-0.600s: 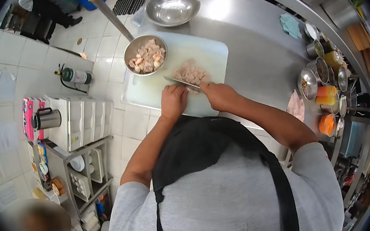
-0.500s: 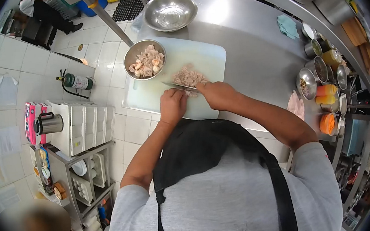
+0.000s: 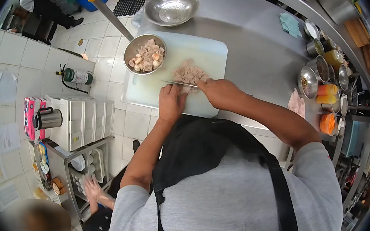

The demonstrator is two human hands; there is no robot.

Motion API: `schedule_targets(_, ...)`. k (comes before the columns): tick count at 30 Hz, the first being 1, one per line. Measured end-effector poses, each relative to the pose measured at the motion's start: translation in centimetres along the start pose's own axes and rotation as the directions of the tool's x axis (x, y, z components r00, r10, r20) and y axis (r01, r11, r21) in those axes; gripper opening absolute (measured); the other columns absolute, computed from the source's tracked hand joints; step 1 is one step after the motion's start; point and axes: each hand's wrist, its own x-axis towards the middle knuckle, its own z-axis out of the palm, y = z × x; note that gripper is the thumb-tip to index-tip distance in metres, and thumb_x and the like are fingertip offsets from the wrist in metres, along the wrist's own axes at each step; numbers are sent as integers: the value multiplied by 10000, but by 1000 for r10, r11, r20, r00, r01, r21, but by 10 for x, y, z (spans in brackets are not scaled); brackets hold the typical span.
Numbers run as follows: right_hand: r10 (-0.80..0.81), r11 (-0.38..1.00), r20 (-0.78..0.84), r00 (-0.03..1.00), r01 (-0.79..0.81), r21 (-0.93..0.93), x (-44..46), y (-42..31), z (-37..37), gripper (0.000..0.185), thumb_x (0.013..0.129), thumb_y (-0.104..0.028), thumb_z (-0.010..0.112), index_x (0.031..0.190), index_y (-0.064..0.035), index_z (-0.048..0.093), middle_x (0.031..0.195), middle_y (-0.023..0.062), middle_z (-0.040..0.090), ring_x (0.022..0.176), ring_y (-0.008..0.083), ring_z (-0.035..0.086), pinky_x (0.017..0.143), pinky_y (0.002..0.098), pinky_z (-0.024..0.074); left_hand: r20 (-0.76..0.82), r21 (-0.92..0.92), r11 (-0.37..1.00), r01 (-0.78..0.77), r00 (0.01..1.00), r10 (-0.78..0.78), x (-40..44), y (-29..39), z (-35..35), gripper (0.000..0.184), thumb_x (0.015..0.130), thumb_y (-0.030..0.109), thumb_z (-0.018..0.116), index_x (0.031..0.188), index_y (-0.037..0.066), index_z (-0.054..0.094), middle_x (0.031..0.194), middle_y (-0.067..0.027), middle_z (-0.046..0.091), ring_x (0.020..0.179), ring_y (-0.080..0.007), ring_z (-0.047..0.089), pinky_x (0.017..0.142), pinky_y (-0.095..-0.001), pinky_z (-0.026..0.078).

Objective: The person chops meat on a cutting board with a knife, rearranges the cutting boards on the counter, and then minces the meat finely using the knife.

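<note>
- knife, just one, gripped in right hand
- left hand curled beside it, can't tell if gripping
- one chopped pile, one board, one meat bowl

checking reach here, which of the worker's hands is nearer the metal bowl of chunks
Left. The left hand is on the near side of the bowl, slightly to its right; the right hand, holding the knife, is farther to the right.
</note>
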Motion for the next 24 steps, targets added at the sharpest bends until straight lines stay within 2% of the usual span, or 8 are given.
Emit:
schedule_targets(2,3,1000,33,999,-3,26,-14,-6,-12,223,1000,-41,552,1217,5,579,1081,264,719,926,438,771,755,544,615,15,14,1000,13,1000,-13,-1,0,-2,197,862,112,850,1015,59,737,1040,-135,696,1009,-395,636,902,-492,534)
schedule_targets(5,81,996,56,995,-83,29,-7,6,26,337,936,10,609,1269,-13,559,1085,257,718,932,448,759,778,554,602,36,12,1000,-4,999,4,-2,-4,-1,216,862,114,851,1040,62,742,1054,-136,687,1016,-396,631,904,-489,534)
schedule_targets(11,-7,999,9,1000,7,37,9,6,11,337,921,27,611,1248,-20,546,1066,265,708,950,457,751,786,556,601,7,34,999,-14,1000,14,-6,3,-13,303,840,173,875,1103,75,761,1047,-138,690,1003,-400,635,893,-501,532)
schedule_targets(14,27,999,45,999,-28,30,-10,-3,-10,252,1000,-38,538,1245,-14,588,1117,266,724,975,448,765,820,566,605,37,51,998,24,999,-26,-7,-5,-17,325,838,193,883,1116,76,763,1058,-141,692,1009,-386,638,898,-500,537)
schedule_targets(17,77,997,105,991,-78,5,-11,-1,12,231,1001,-31,532,1220,-29,608,1114,259,728,982,442,765,836,560,603,69,67,997,24,997,-29,-9,-8,-19,331,845,201,883,1123,70,760,1052,-136,699,1007,-379,642,901,-496,537)
schedule_targets(20,-6,997,36,999,3,79,6,6,17,246,992,-23,546,1231,-17,600,1106,249,729,976,446,764,839,555,604,73,68,997,23,997,-28,-6,-9,-17,329,856,207,880,1123,60,756,1040,-130,707,1008,-379,646,907,-492,538)
schedule_targets(23,-76,996,11,997,75,40,16,8,10,315,927,25,608,1233,-15,547,1097,260,715,996,455,752,830,555,599,60,56,998,24,998,-27,-10,-8,-20,325,864,204,877,1125,53,755,1038,-129,716,1013,-379,650,916,-489,540)
schedule_targets(24,-62,997,13,998,61,43,11,5,3,281,944,14,589,1224,-10,567,1097,256,721,998,451,754,832,557,600,50,49,998,28,998,-31,-12,-8,-21,324,865,201,876,1127,52,755,1040,-130,720,1015,-378,651,919,-488,541)
